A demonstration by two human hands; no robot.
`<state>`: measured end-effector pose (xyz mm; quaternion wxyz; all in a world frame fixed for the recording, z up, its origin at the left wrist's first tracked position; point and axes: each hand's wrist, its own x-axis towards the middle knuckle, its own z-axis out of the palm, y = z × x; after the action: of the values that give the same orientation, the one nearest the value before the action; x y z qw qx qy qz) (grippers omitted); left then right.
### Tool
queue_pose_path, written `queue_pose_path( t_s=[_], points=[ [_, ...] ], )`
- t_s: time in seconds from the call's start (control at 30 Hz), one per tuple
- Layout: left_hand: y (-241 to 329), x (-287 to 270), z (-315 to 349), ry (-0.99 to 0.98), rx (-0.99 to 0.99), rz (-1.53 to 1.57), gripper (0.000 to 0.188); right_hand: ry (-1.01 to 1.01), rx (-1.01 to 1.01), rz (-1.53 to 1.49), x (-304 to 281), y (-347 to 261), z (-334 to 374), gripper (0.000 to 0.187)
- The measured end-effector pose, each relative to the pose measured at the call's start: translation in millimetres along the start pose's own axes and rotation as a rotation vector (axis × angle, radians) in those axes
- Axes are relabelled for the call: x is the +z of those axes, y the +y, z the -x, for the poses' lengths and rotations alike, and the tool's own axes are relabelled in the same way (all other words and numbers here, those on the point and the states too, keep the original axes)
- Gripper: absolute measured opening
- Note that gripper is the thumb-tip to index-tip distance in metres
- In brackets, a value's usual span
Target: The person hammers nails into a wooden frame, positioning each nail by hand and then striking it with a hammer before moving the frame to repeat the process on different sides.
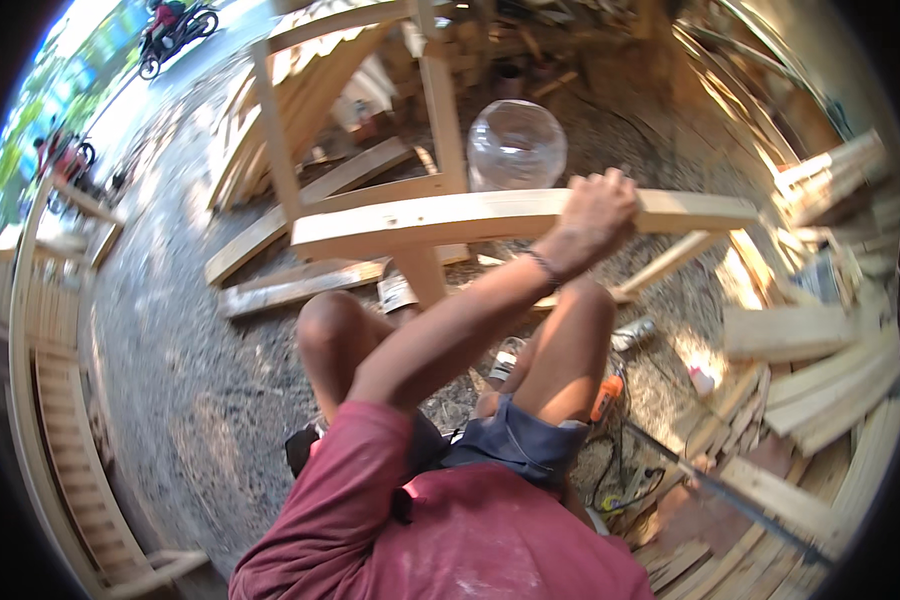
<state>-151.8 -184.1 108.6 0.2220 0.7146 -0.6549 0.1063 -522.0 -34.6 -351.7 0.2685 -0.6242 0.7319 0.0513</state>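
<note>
A pale wooden beam [470,212] lies crosswise in front of my knees. Reaching across from the left, my left hand [598,218] is closed over the beam toward its right end, with the fingers curled on its far edge. Below the beam, a wooden leg [422,275] slants down between my feet. Thinner wooden bars [675,262] run under its right part. My right hand and forearm do not show. An orange tool [606,398] is beside my right thigh, partly hidden.
Beyond the beam are an upright wooden frame [438,110] and a large clear plastic container [516,150]. Stacked boards [840,375] and a long dark bar [725,490] lie right. A slatted wooden piece [75,450] stands left. A motorbike [178,38] with a rider is on the road.
</note>
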Motion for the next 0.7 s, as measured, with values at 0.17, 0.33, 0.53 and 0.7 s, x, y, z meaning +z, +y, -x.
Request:
queue_pose_path(
  t_s=[0.17,0.33,0.53,0.7],
  points=[
    [-2.1,7.3,-4.5,0.019,-0.015,-0.058,0.056,0.047,-0.023,0.005,-7.7,8.3,-10.9,0.033],
    [-1.9,13.5,-7.3,0.020,-0.002,-0.124,0.058,0.087,-0.040,-0.022,-9.8,14.7,-19.7,0.032],
    [-7.5,0.2,-11.0,-0.103,-0.013,0.002,0.055,0.137,-0.114,-0.076,-11.1,22.5,-29.1,0.032],
    [-15.0,-32.6,4.5,0.000,-0.043,-0.039,0.054,0.241,-0.266,-0.199,-7.9,37.8,-49.3,0.031]
  ],
)
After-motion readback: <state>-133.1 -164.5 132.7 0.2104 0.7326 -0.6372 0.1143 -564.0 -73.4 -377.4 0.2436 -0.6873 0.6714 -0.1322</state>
